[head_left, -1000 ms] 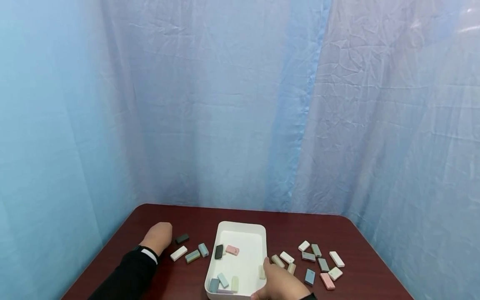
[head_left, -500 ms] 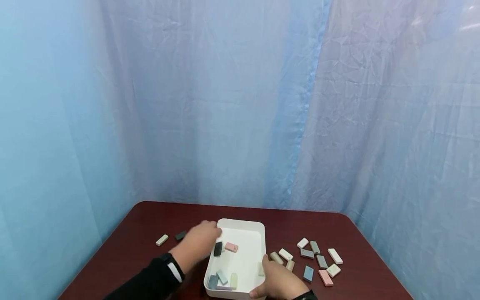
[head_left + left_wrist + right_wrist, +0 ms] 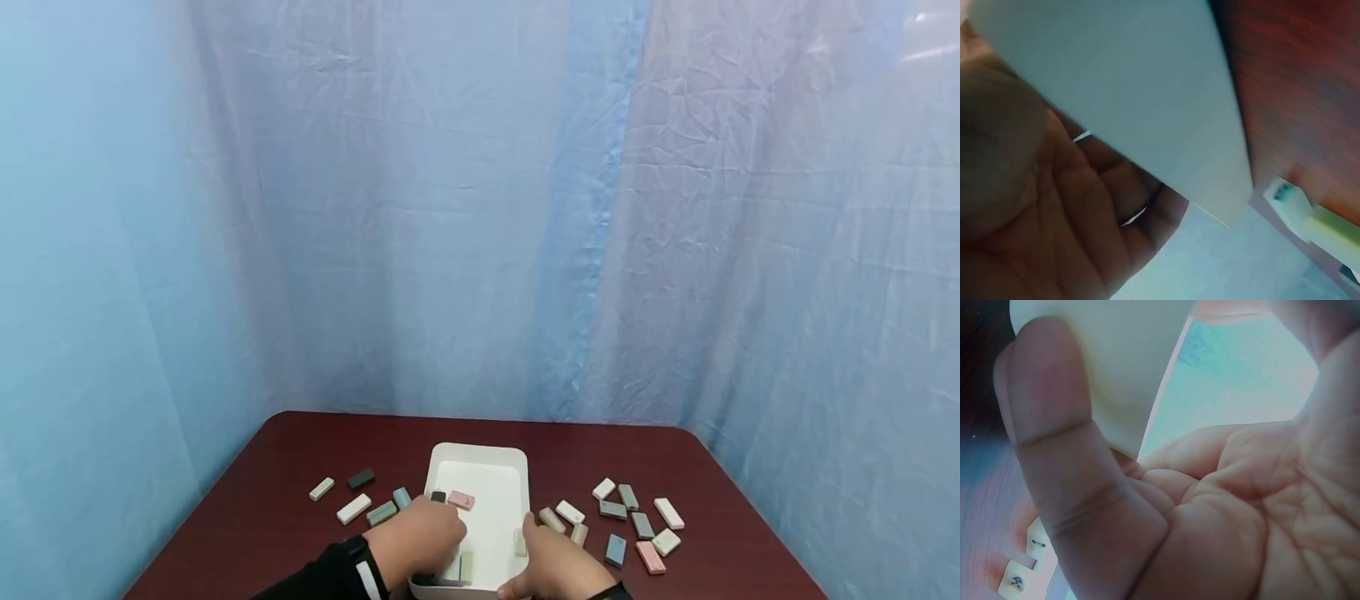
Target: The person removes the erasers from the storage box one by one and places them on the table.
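Observation:
A white tray (image 3: 480, 451) stands mid-table with several pastel domino tiles in it, a pink tile (image 3: 461, 500) among them. My left hand (image 3: 420, 542) lies over the tray's front left rim. In the left wrist view its fingers (image 3: 1147, 206) curl round the tray wall (image 3: 1135, 87). My right hand (image 3: 555, 567) grips the front right corner, the thumb (image 3: 1060, 444) pressed on the tray wall (image 3: 1122, 362) and the fingers behind it. Both hands hide the tray's front edge.
Loose tiles lie on the dark red table (image 3: 300, 450): a white tile (image 3: 354, 508) and a black tile (image 3: 361, 478) on the left, and a cluster (image 3: 630, 521) on the right. Blue curtains close off the back and sides.
My left hand came from the tiles at the far left, across the tray's back, down to its front left rim. The right hand stayed on the front right corner.

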The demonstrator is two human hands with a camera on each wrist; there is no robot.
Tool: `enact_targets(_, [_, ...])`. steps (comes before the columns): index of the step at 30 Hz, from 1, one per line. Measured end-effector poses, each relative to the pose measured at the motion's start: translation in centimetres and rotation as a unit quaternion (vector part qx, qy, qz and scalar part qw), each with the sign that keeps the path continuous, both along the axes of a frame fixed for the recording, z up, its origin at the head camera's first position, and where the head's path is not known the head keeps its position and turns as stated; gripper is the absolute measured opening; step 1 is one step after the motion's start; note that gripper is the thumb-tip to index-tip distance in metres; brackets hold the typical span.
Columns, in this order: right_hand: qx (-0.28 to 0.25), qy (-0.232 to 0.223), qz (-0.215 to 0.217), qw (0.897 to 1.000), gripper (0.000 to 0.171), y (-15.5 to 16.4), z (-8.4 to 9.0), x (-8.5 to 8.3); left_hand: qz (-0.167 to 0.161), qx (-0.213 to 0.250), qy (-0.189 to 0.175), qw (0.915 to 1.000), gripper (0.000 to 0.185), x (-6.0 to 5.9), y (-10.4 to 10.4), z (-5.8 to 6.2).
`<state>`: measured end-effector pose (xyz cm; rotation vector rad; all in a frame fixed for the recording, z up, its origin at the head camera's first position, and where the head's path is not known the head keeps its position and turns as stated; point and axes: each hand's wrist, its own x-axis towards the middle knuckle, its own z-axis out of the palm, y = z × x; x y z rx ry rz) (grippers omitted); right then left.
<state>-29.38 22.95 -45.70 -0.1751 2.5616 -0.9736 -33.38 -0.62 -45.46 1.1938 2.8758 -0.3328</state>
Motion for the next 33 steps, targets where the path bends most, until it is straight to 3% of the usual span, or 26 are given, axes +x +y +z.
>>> enact_targets(3, [0.002, 0.006, 0.004, 1.000, 0.113, 0.1, -0.1, 0.1, -0.006, 0.026, -0.039, 0.9989, 0.011, 0.3, 0.3, -0.1])
enact_targets(9, [0.002, 0.009, 0.006, 1.000, 0.113, 0.1, 0.0, 0.1, -0.034, 0.040, -0.064, 0.9966, 0.028, 0.5, 0.6, -0.3])
enact_targets(14, [0.005, 0.004, 0.006, 1.000, 0.112, 0.0, 0.0, 0.1, -0.066, 0.068, -0.063, 0.9935, 0.039, 0.5, 0.8, -0.9])
enact_targets(17, [0.006, 0.007, 0.006, 1.000, 0.113, 0.0, 0.0, 0.1, -0.080, 0.087, -0.057, 0.9913, 0.029, 0.4, 0.8, -0.9])
enact_targets(19, [0.008, 0.012, 0.008, 1.000, 0.113, 0.0, -0.1, 0.0, -0.081, 0.102, -0.062, 0.9895, 0.020, 0.2, 0.8, -0.5])
enact_targets(22, [0.010, 0.019, 0.012, 1.000, 0.114, 0.1, -0.1, 0.0, -0.084, 0.145, -0.061, 0.9841, 0.027, -0.4, 0.6, 0.2])
enact_targets(27, [0.002, 0.008, 0.012, 1.000, 0.113, 0.2, 0.0, 0.0, -0.049, 0.239, -0.033, 0.9691, 0.019, -2.0, -0.6, 1.9])
enact_targets(30, [-0.003, -0.005, 0.007, 1.000, 0.111, 0.1, 0.0, -0.1, 0.001, 0.277, -0.006, 0.9610, 0.016, -3.7, -2.2, 2.2])
enact_targets(33, [-0.004, -0.008, 0.004, 1.000, 0.111, 0.1, 0.0, -0.1, 0.063, 0.282, 0.015, 0.9573, 0.021, -5.8, -4.2, 2.0])
